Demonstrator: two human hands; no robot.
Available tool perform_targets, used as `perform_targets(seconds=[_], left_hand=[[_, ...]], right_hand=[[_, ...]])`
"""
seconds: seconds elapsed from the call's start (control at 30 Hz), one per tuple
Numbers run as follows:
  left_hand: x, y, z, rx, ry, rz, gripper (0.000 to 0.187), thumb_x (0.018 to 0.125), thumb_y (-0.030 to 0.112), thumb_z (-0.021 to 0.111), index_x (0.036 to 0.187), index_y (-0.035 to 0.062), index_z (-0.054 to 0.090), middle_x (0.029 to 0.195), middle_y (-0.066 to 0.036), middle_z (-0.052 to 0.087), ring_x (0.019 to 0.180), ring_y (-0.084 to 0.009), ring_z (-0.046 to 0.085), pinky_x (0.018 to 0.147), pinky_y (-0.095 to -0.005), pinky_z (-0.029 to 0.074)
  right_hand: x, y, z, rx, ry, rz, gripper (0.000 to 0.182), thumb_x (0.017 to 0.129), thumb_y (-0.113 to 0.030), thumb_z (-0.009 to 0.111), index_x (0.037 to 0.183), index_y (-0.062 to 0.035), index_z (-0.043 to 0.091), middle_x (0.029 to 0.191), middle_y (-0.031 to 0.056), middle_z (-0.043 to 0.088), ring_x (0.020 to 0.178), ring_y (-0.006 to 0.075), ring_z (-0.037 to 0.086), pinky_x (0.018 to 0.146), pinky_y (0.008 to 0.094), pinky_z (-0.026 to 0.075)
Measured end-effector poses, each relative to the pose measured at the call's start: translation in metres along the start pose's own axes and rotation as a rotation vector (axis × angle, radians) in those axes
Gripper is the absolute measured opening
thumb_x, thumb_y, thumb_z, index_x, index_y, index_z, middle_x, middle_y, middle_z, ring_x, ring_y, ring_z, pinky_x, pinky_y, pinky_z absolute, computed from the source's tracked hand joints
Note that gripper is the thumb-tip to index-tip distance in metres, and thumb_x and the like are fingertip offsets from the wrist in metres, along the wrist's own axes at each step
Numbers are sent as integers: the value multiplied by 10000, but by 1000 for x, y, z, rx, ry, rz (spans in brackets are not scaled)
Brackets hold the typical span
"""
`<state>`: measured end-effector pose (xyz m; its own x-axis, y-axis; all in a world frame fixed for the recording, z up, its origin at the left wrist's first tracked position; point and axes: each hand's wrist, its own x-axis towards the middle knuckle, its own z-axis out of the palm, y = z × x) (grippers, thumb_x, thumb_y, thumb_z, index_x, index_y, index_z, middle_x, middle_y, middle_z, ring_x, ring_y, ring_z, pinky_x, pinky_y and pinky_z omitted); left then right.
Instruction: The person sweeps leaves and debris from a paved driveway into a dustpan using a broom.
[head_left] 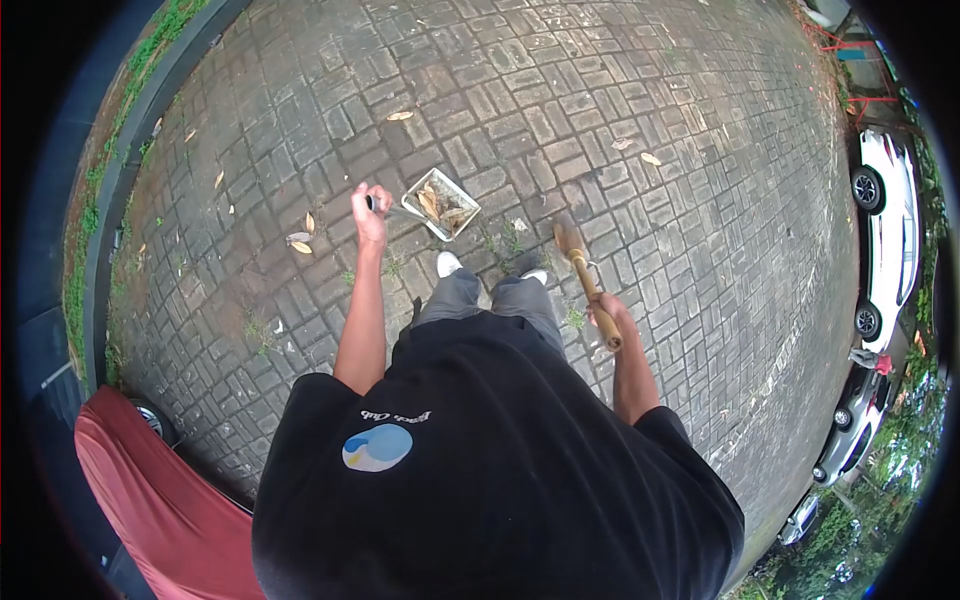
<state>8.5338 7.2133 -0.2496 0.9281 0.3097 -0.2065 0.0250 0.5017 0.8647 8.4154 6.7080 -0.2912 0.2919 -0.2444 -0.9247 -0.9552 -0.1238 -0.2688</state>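
Note:
My left hand (pixel 371 212) is closed around the dark end of a dustpan's handle. The dustpan (pixel 474 208), a pale rectangular scoop, is in front of my shoes and has brown dry leaves (pixel 430 203) and dirt inside. In my right hand (pixel 612 312) is the light wooden stick of a broom (pixel 585 285), fingers wrapped round it near its upper end. The broom's brown head (pixel 568 238) points forward, to the right of the dustpan and apart from it.
Loose dry leaves (pixel 300 243) lie left of my left hand, with another leaf (pixel 400 116) farther ahead on the brick paving (pixel 500 120). A kerb (pixel 135 130) with grass runs along the left. A red-covered vehicle (pixel 140 490) stands at lower left, and parked cars (pixel 888 225) line the right.

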Motion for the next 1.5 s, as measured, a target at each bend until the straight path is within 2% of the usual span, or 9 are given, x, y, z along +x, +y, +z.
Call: perform_targets(seconds=[0.17, 0.33, 0.43, 0.63, 0.77, 0.9, 1.0, 1.17, 1.5], left_hand=[[6, -21, 1, 100, -100, -21, 492, 866, 415, 306, 505, 84, 355, 485, -13, 358, 517, -132, 346, 529, -274, 259], [19, -17, 13, 255, -227, -51, 506, 857, 449, 318, 496, 95, 344, 471, 14, 340, 483, -103, 323, 498, -265, 244], [21, -21, 20, 276, -245, -72, 508, 848, 457, 318, 489, 97, 328, 461, 17, 318, 472, -105, 312, 493, -266, 237], [6, -18, 42, 336, -386, -124, 509, 846, 460, 295, 485, 102, 325, 453, 19, 306, 460, -110, 292, 488, -273, 225], [18, -32, 41, 336, -404, -148, 504, 853, 455, 273, 497, 101, 327, 464, 13, 318, 473, -114, 299, 496, -276, 235], [21, -21, 47, 286, -431, -147, 483, 864, 437, 246, 522, 105, 319, 476, 3, 312, 481, -130, 304, 512, -281, 254], [22, -23, 46, 315, -404, -123, 476, 869, 433, 249, 530, 107, 318, 477, 0, 320, 477, -130, 304, 513, -282, 262], [16, -23, 42, 249, -323, -97, 480, 868, 441, 255, 530, 108, 321, 473, 2, 323, 467, -128, 308, 506, -274, 263], [-21, 15, -38, -89, 174, 53, 577, 876, 572, 245, 530, 111, 273, 501, -1, 253, 510, -146, 266, 546, -286, 243]], right_hand=[[-133, -30, 14, 118, -170, 4, 175, 842, -176, 509, 909, -15, 530, 657, 82, 515, 461, 153, 479, 414, 267, 409], [-187, -54, 33, -4, -200, -162, 393, 830, -211, 522, 1176, -31, 476, 770, 50, 525, 503, 112, 479, 413, 234, 412], [-162, -53, 45, -19, -177, -216, 481, 818, -189, 546, 1265, -40, 445, 768, 64, 535, 499, 123, 492, 409, 248, 421], [-23, 7, 134, -474, 245, -414, 302, 800, -156, 559, 1037, 26, 525, 663, 75, 542, 445, 171, 504, 416, 303, 438], [-52, 7, 165, -204, -6, -211, 337, 787, -175, 553, 1056, 27, 536, 656, 110, 574, 543, 189, 587, 461, 321, 477], [-134, 30, 141, 119, -227, -167, 374, 812, -154, 542, 1156, -11, 507, 735, 65, 535, 484, 138, 498, 414, 282, 433], [-179, 37, 128, 102, -278, -221, 453, 812, -169, 555, 1235, -31, 466, 758, 64, 540, 488, 132, 499, 420, 276, 434], [-193, 22, 130, 12, -93, -295, 503, 812, -159, 560, 1284, -48, 425, 754, 52, 533, 486, 126, 489, 431, 270, 426], [-188, -17, 97, -6, -118, -381, 565, 824, -174, 555, 1335, -32, 362, 766, 73, 549, 488, 140, 507, 431, 278, 442]])
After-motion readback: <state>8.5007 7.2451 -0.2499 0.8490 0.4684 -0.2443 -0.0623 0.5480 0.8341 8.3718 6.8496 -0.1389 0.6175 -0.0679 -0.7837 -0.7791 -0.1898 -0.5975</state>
